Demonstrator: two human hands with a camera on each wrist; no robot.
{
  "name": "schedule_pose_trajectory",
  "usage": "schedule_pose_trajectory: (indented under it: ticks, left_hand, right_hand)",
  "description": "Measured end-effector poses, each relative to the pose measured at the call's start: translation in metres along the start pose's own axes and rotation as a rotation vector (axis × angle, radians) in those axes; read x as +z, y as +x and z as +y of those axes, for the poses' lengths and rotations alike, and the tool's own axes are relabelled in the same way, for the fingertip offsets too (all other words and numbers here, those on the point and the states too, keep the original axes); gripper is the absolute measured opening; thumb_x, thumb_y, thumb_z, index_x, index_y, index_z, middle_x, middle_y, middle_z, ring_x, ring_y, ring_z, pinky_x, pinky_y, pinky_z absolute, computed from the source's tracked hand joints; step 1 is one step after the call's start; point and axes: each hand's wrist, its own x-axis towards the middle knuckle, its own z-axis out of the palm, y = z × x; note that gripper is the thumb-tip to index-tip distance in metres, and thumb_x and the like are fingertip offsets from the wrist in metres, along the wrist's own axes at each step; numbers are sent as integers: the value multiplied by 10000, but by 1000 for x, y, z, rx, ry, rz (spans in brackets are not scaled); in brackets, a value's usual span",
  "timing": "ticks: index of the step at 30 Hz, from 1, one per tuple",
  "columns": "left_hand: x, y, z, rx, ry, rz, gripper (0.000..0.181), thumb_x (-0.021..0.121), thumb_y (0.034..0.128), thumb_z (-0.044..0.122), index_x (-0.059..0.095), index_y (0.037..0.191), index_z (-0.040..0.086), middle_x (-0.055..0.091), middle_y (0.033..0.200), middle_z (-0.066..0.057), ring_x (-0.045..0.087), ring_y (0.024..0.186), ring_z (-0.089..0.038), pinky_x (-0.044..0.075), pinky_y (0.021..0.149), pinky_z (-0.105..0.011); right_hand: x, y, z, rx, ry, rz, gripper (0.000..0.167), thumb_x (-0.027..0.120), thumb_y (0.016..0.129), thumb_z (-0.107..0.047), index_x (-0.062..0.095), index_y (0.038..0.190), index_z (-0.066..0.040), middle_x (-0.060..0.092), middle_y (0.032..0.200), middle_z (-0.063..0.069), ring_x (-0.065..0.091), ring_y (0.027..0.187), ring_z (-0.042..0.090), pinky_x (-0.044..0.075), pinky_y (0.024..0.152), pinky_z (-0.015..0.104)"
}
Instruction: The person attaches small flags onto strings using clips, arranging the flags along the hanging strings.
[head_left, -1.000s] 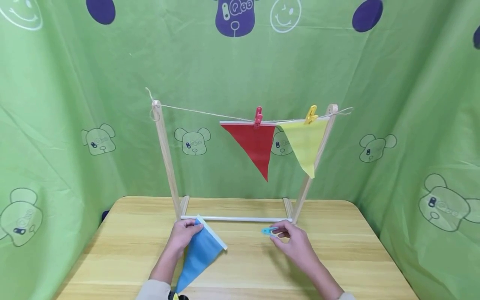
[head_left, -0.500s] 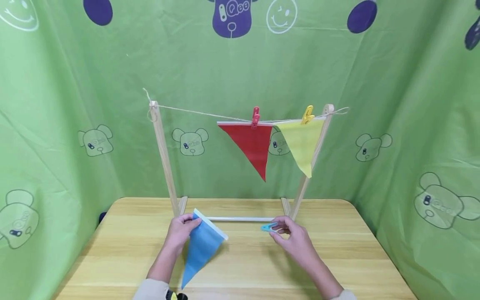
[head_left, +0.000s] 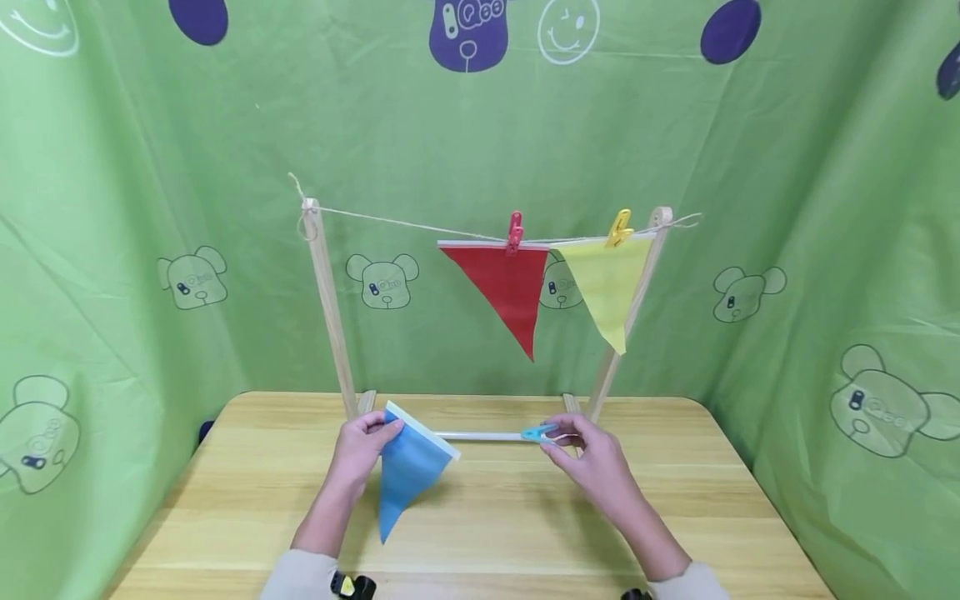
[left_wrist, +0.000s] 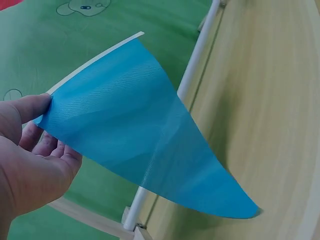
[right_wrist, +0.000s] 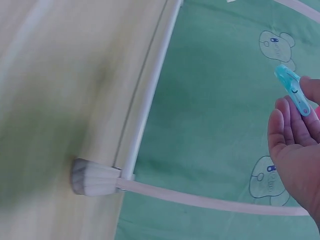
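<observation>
Between thumb and fingers, my left hand (head_left: 358,450) pinches one corner of a blue triangular pennant (head_left: 412,471) by its white-edged top; the pointed end hangs down over the table. In the left wrist view the pennant (left_wrist: 125,115) spreads out from the thumb. My right hand (head_left: 596,458) pinches a light-blue clothespin (head_left: 536,433), also plain in the right wrist view as a small clothespin (right_wrist: 294,90) between thumb and fingertips. On the string (head_left: 405,222) above hang a red pennant (head_left: 506,287) under a red clothespin (head_left: 514,233) and a yellow pennant (head_left: 606,283) under a yellow clothespin (head_left: 618,228).
Two wooden posts (head_left: 330,308) hold the string, joined low down by a white rod (head_left: 480,436). This frame stands near the back of a wooden table (head_left: 480,525). Green printed curtain (head_left: 465,150) surrounds the table on the back and sides.
The left hand has lifted the blue pennant, raising its tip off the lower edge of the view. The right hand has risen slightly with the clothespin.
</observation>
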Motion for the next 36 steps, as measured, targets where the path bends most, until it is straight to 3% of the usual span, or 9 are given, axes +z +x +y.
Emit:
schedule_pose_trajectory:
  ticks: [10, 15, 19, 31, 36]
  left_hand:
    - [-1, -1, 23, 32, -86, 61, 311, 757, 940, 112, 694, 1179, -76, 702, 928, 1, 636, 854, -79, 552, 774, -179]
    - [-2, 2, 37, 47, -95, 65, 284, 765, 946, 171, 712, 1143, -27, 689, 896, 23, 622, 842, -109, 547, 740, -215]
    - [0, 4, 45, 92, -109, 70, 249, 766, 939, 143, 713, 1097, -42, 661, 845, 36, 611, 818, -105, 543, 741, -204]
    - [2, 5, 63, 167, -191, 114, 207, 776, 924, 103, 729, 1059, -47, 642, 780, 50, 581, 760, -86, 539, 697, -191]
    - [3, 8, 73, 186, -228, 117, 157, 765, 929, 87, 733, 1044, -15, 634, 759, 63, 575, 753, -92, 542, 713, -192]
  right_hand:
    - [-7, 15, -10, -42, 0, 12, 349, 846, 847, -99, 710, 1169, -120, 762, 1001, 29, 703, 898, 124, 616, 797, 270]
    - [-12, 23, -16, -73, 0, 16, 343, 830, 862, -77, 708, 1183, -96, 757, 1019, 47, 709, 924, 166, 615, 864, 310]
    - [-17, 29, -23, -89, 6, 16, 361, 823, 871, -90, 703, 1212, -79, 757, 1029, 52, 706, 938, 176, 610, 909, 369]
    - [-33, 39, -37, -131, 38, 45, 347, 820, 866, -47, 709, 1194, -59, 756, 1037, 74, 711, 940, 172, 574, 895, 177]
    - [-39, 45, -47, -165, 19, 54, 363, 835, 844, -31, 710, 1182, -76, 746, 1049, 40, 718, 945, 216, 575, 875, 169]
